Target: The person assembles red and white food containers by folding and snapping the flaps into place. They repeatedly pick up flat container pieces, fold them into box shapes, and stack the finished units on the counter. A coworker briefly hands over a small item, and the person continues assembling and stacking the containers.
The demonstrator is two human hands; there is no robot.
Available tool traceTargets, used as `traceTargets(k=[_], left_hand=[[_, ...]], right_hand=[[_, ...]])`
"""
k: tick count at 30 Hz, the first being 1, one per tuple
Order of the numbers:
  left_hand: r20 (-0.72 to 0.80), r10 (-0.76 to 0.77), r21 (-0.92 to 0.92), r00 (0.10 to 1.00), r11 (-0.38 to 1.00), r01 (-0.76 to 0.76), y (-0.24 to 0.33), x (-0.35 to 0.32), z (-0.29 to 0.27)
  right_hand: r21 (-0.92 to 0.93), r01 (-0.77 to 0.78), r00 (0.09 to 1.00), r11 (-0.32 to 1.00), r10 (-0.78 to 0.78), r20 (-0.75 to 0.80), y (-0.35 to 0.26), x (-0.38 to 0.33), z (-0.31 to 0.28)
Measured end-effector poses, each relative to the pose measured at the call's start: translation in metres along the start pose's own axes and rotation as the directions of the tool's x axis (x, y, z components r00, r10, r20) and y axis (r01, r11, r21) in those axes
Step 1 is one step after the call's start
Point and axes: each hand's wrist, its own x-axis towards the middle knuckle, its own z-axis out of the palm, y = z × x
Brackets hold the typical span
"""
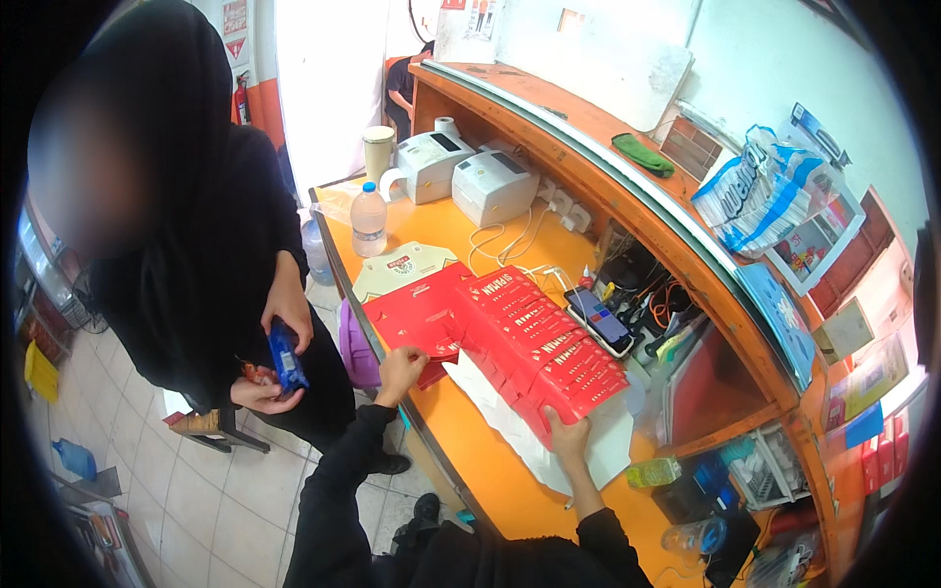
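A row of red folded cartons (534, 343) with white print stands packed together on the orange desk. My right hand (569, 437) grips the near end of this row, thumb on the red face. My left hand (400, 373) is at the row's left, over the desk's edge, with its fingertips pinched together near a flat red cardboard sheet (410, 306); what they hold, if anything, is too small to make out. White cardboard (490, 397) lies beneath and in front of the row. A cream printed flap (404, 269) shows beyond the red sheet.
Two white label printers (496, 186), a water bottle (369, 220) and a tall cup (378, 152) stand at the far end. A phone (598, 316) lies right of the cartons among cables. At left, a person in black (211, 206) holds a blue packet (285, 358).
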Motion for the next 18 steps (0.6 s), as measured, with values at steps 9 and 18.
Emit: traceTargets(k=[9,18], left_hand=[[-0.189,0.247,-0.046,0.95,0.965,-0.26,0.008,0.048,-0.025],[-0.392,0.284,-0.028,0.875,0.947,-0.32,0.033,0.113,-0.028]], right_hand=[[0.18,-0.022,0.996,0.983,0.037,-0.085,0.002,-0.029,-0.042],[0.229,0.008,0.985,0.973,0.033,-0.172,-0.001,-0.078,-0.052]])
